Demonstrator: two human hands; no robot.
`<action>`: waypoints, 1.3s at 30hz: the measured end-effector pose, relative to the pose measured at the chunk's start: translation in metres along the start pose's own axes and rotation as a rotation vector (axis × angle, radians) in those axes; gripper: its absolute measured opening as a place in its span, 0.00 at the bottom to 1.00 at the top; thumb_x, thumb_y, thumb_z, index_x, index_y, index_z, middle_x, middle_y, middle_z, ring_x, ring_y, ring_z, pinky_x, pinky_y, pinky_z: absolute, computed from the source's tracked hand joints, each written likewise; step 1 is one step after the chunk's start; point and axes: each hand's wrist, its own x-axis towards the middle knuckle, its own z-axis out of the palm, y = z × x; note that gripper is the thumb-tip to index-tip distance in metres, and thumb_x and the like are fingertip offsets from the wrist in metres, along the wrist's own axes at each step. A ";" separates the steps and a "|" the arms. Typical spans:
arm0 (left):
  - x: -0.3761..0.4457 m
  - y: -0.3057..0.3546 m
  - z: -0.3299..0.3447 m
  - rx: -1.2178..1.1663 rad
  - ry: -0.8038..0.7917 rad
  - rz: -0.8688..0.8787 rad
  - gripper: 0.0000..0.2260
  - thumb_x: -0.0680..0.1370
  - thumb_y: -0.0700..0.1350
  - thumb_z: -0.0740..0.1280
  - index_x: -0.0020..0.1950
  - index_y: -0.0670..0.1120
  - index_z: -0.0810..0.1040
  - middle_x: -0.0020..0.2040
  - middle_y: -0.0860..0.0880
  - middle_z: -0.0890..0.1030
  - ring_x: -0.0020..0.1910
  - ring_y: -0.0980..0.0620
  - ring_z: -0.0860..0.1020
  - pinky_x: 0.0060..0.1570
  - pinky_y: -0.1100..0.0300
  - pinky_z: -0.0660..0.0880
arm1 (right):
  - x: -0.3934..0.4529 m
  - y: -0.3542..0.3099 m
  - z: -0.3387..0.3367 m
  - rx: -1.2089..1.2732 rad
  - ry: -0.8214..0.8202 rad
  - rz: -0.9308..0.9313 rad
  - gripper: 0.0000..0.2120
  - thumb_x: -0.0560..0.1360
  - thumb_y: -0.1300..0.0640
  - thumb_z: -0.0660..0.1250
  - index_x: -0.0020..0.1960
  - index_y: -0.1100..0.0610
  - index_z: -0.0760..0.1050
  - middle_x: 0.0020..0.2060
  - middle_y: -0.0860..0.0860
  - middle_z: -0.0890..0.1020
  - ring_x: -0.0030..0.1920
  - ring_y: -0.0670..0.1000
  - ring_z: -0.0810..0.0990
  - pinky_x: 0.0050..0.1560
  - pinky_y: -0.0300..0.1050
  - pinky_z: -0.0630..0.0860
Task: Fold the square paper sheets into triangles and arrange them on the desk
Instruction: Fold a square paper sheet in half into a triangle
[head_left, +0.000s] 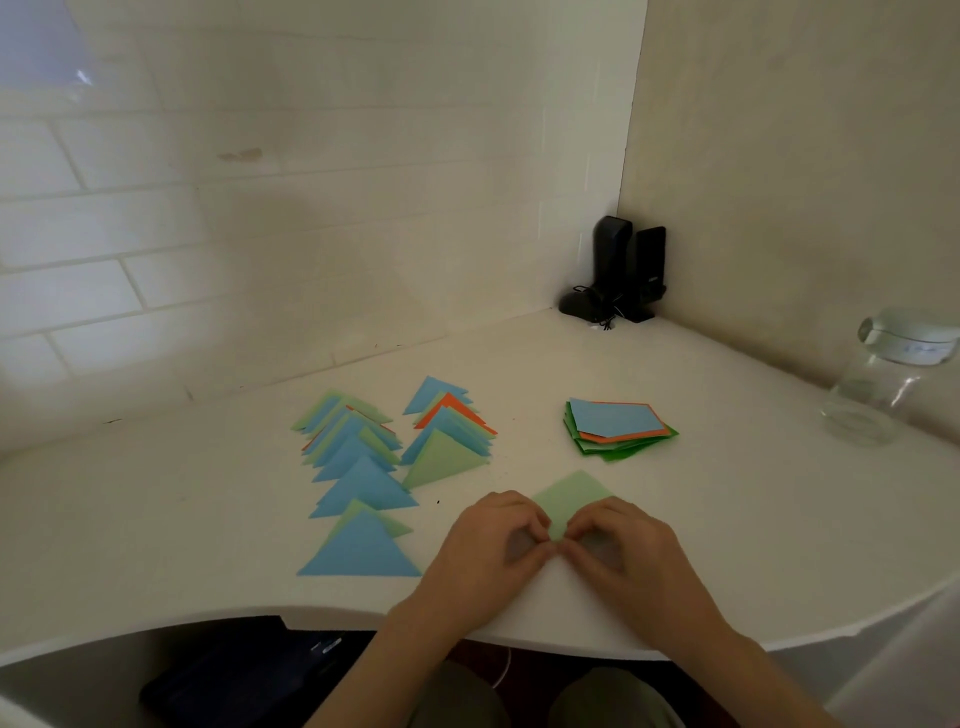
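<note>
Item: light green paper sheet (571, 496), lying on the white worktop (753, 519) near its front edge, directly ahead of the person. Its near corner sits under both hands; the far corner points away.

Left hand (488, 545): fingers curled, fingertips pinching the sheet's near corner. Right hand (623, 551): likewise curled and pinching the same corner, fingertips almost touching the left's.

Handling, as judged: thin, very light, limp, easily creased or slid; best held at corners and pressed flat along the fold line.

Finished work: two overlapping rows of folded triangles, the left row (353, 467) mostly blue and green, the right row (447, 436) with an orange piece showing.

Stock: stack of unfolded sheets (618, 428), blue on top, behind and right of the hands, well apart from the rows.

Room: bare worktop lies right of the hands. Front edge is close; a glass jar (878, 379) stands far right, black speakers (618, 275) in the corner.
</note>
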 end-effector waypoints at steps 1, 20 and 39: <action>0.001 0.000 0.000 -0.013 0.009 -0.021 0.08 0.72 0.53 0.68 0.40 0.49 0.79 0.46 0.57 0.80 0.48 0.61 0.76 0.52 0.65 0.71 | 0.000 0.000 -0.001 0.019 0.006 0.011 0.11 0.69 0.44 0.64 0.40 0.51 0.78 0.38 0.41 0.79 0.42 0.41 0.77 0.44 0.30 0.71; 0.012 0.005 -0.002 -0.098 0.030 -0.303 0.08 0.67 0.40 0.75 0.38 0.53 0.80 0.40 0.57 0.80 0.43 0.64 0.74 0.42 0.77 0.66 | 0.011 0.003 -0.017 0.157 -0.151 0.222 0.11 0.68 0.61 0.74 0.46 0.47 0.80 0.45 0.40 0.81 0.49 0.33 0.74 0.45 0.23 0.66; -0.004 0.005 -0.012 0.094 -0.070 0.019 0.16 0.68 0.40 0.64 0.55 0.50 0.77 0.53 0.55 0.77 0.54 0.56 0.74 0.55 0.62 0.70 | 0.018 0.003 -0.016 0.090 -0.266 -0.004 0.04 0.75 0.49 0.63 0.42 0.46 0.73 0.47 0.42 0.77 0.48 0.39 0.75 0.46 0.30 0.68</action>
